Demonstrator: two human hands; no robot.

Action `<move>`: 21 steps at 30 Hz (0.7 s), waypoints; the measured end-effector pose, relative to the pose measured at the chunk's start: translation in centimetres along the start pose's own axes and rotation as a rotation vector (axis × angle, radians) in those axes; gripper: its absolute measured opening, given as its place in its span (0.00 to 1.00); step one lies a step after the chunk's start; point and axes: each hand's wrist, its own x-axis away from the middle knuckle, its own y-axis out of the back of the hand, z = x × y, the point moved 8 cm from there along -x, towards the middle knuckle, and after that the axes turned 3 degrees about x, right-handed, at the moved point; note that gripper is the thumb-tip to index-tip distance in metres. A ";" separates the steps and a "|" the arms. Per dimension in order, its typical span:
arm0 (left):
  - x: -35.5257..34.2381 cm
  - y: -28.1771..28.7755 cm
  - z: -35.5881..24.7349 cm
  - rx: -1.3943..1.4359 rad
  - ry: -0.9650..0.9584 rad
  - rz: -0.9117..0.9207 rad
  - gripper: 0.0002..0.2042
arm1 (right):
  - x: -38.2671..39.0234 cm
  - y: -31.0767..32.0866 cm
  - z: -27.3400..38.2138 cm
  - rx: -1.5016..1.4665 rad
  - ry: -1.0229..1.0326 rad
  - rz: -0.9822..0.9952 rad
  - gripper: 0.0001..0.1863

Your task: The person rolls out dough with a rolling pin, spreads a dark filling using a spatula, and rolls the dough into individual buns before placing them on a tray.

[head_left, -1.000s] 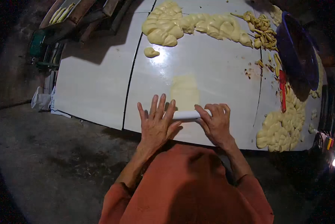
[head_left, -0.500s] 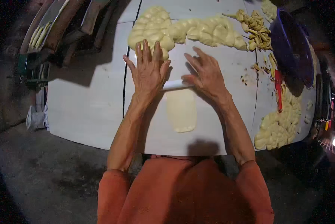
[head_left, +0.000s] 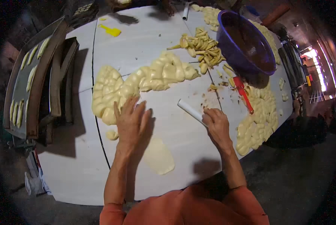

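Observation:
A thin, flat oblong sheet of pale dough [head_left: 159, 157] lies on the white table in front of me. My left hand [head_left: 130, 123] is over its far end, fingers apart and reaching to the edge of a lumpy mass of dough pieces [head_left: 108, 92]. A small round dough piece [head_left: 111, 135] sits just left of that hand. To the right, my right hand [head_left: 217, 125] has its fingers curled over the near end of a white rolling pin [head_left: 190, 111]. The pin lies slanted, apart from the sheet.
Peeled banana-like strips [head_left: 203, 48] are heaped beside a purple basin [head_left: 246, 45]. A red-handled tool [head_left: 243, 95] lies by more dough pieces [head_left: 256, 120] at right. Trays with long dough pieces [head_left: 31, 78] stand left. A yellow scraper [head_left: 111, 30] and another white tube [head_left: 185, 11] lie far off.
The rolling pin has gone from the sheet's far end to the right with my right hand. My left hand has come off the top of the dough mass. The whole view has shifted.

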 end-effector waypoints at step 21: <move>-15.3 -17.5 -5.7 -0.314 -0.398 0.377 0.22 | -10.2 -4.1 -10.6 -0.591 -0.296 -0.001 0.07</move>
